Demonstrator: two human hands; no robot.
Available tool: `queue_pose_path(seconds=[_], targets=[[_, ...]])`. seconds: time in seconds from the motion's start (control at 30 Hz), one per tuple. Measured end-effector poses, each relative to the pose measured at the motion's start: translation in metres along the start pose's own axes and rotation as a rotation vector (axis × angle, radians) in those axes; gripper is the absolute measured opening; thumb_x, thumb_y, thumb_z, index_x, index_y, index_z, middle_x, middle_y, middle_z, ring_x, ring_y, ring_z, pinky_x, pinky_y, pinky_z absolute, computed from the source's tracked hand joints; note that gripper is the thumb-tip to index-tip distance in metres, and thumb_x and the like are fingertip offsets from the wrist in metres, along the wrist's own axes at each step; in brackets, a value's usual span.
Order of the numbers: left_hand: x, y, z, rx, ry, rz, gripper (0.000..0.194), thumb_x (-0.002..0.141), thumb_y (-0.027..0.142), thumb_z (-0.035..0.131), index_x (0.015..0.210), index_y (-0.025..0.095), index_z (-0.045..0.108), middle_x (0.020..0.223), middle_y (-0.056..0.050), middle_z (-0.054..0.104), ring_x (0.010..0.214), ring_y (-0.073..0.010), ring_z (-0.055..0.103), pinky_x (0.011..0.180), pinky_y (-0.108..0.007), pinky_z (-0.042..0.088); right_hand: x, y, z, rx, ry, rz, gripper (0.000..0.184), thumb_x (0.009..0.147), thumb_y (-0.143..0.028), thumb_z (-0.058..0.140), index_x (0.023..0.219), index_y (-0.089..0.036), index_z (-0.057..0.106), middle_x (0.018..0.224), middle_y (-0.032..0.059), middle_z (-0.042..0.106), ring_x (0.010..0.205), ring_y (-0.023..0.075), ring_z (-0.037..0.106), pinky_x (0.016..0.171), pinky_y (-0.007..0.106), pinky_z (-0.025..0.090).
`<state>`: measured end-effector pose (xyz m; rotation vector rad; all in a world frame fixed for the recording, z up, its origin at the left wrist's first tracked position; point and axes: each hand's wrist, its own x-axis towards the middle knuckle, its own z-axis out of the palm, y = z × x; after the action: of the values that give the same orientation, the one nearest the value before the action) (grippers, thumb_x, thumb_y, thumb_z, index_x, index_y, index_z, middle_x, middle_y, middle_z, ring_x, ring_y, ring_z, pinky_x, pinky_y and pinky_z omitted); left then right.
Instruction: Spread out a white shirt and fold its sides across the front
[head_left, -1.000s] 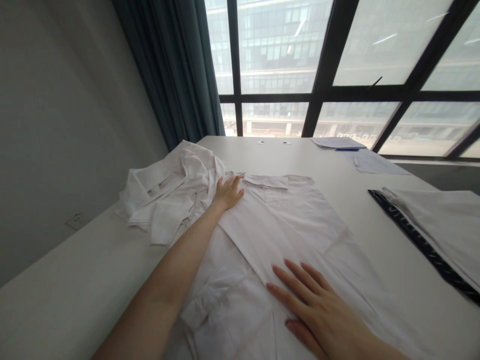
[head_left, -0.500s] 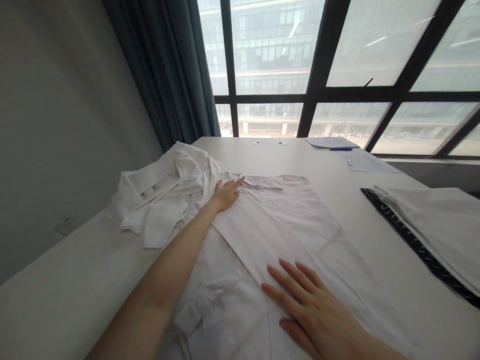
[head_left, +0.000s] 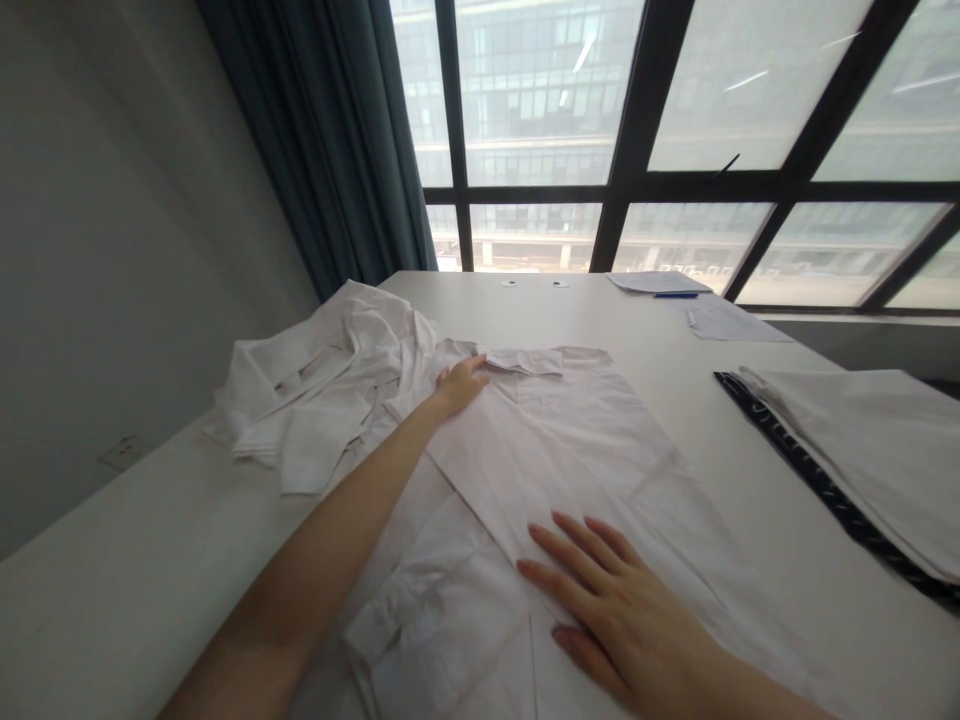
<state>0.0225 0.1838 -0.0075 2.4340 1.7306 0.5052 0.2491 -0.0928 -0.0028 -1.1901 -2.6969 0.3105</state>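
A white shirt (head_left: 570,440) lies spread on the white table, its collar band (head_left: 532,362) at the far end. At the left end of that collar, my left hand (head_left: 461,385) reaches out with thumb and forefinger closed on the cloth. Part of the grip is hidden by the hand itself. My right hand (head_left: 611,610) lies flat on the near part of the shirt, fingers spread. Under my left forearm, the near left cloth is bunched in folds.
Crumpled white garments (head_left: 330,370) are heaped on the left. Folded white cloth (head_left: 862,430) with a black edge strip (head_left: 810,470) lies at right. Papers (head_left: 727,320) and a blue pen (head_left: 676,295) are on the table (head_left: 480,305) near the window. A dark curtain (head_left: 337,140) hangs behind.
My left thumb has drawn closer to the forefinger at the collar, and the collar edge sits slightly raised. My right hand stays flat on the shirt. The view has shifted slightly.
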Motion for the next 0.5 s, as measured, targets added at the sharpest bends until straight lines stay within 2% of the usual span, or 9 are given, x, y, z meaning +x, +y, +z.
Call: queue_pose_path(seconds=[0.17,0.3,0.4,0.5], targets=[[-0.019,0.006,0.008,0.051,0.039,-0.057,0.044,0.087,0.027,0.046,0.130,0.026,0.058,0.137,-0.005,0.058,0.139,-0.0263,0.039,0.116,-0.055,0.018,0.001,-0.001,-0.001,0.010,-0.025,0.014,0.049,0.100,-0.043,0.039,0.149,-0.039,0.034,0.157,-0.0006,0.031,0.143,0.0286,0.030,0.113,0.053,0.030],[-0.028,0.011,0.008,0.104,0.119,-0.078,0.041,0.091,0.028,0.042,0.128,0.024,0.059,0.139,-0.010,0.054,0.134,-0.0260,0.044,0.116,-0.050,0.023,0.000,0.000,-0.001,0.026,-0.039,0.014,0.049,0.101,-0.043,0.038,0.149,-0.040,0.032,0.157,-0.0007,0.030,0.143,0.0292,0.029,0.113,0.055,0.031],[-0.030,0.014,0.007,0.135,0.124,-0.019,0.049,0.091,0.031,0.045,0.139,0.021,0.050,0.152,-0.011,0.039,0.142,-0.0257,0.032,0.116,-0.045,0.023,0.000,0.001,-0.001,0.052,-0.017,0.011,0.049,0.100,-0.042,0.041,0.149,-0.040,0.034,0.157,-0.0002,0.031,0.143,0.0282,0.029,0.114,0.053,0.030],[-0.030,0.013,0.008,0.167,0.013,0.081,0.054,0.094,0.033,0.039,0.147,0.023,0.038,0.156,-0.008,0.033,0.146,-0.0253,0.023,0.118,-0.049,0.018,0.000,0.001,-0.002,0.095,-0.033,0.025,0.048,0.100,-0.042,0.041,0.148,-0.040,0.036,0.157,-0.0009,0.031,0.144,0.0276,0.027,0.115,0.054,0.028]])
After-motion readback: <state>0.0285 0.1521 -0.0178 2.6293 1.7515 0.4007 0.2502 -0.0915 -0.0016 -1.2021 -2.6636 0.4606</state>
